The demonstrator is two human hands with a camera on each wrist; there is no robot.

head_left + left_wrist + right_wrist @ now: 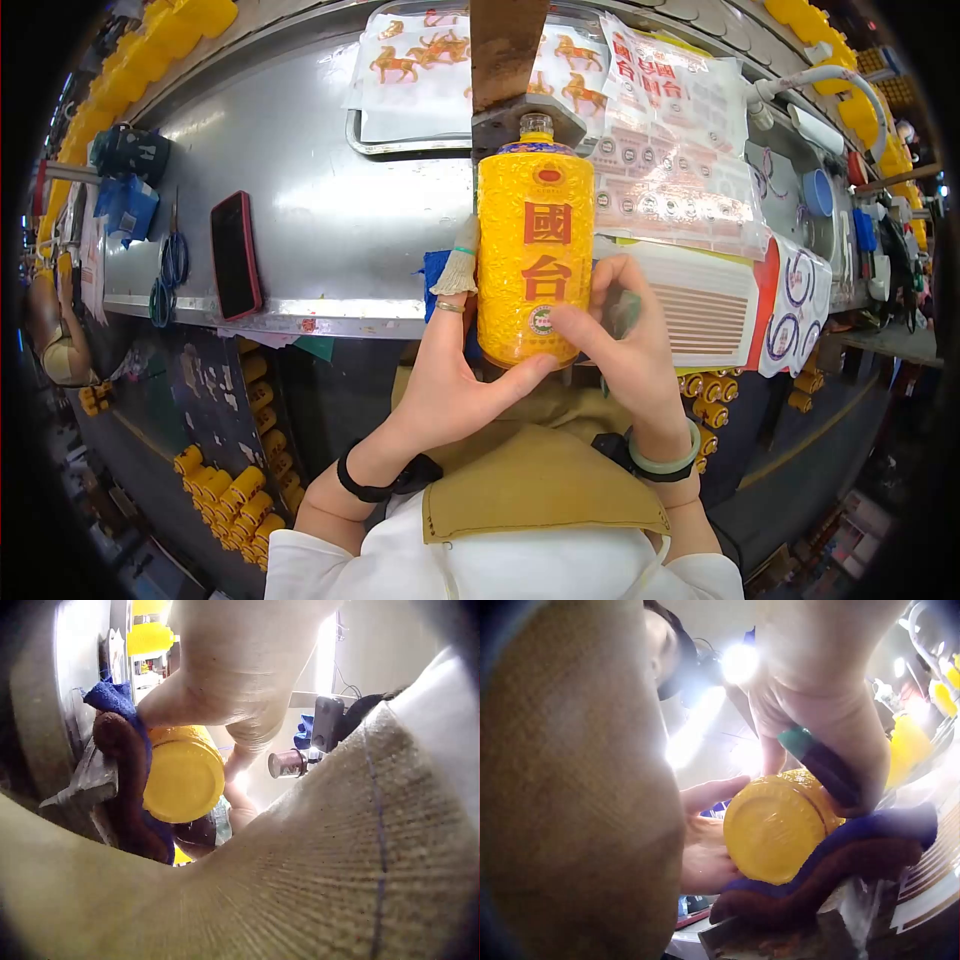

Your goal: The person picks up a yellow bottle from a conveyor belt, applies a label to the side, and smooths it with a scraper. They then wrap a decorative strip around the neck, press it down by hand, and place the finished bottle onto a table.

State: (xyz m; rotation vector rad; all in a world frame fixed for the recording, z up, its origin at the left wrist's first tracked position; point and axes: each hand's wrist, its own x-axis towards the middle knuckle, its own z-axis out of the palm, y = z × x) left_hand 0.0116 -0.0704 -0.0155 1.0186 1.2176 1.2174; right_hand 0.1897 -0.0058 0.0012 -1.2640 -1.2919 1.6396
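Note:
A yellow embossed bottle [535,250] with red characters and a clear glass neck lies between the hands, neck pointing away from the person. My left hand [450,375] grips its left side, thumb along the lower end; a pale finger cover [460,268] is on one finger. From the right, my right hand [635,345] holds the bottle, its thumb at a small round label [541,319] near the base. A dark green wrap [799,741] shows on one right finger. Both wrist views show the bottle's round base, above a folded blue cloth [855,836].
A metal bench [300,130] carries a phone [235,255], blue-handled scissors [172,262] and a tray [370,148] with horse-print sheets. Plastic-wrapped label sheets [680,170] lie to the right. An upright brown post [508,50] stands beyond the bottle. Yellow bottles [230,500] are stacked below left.

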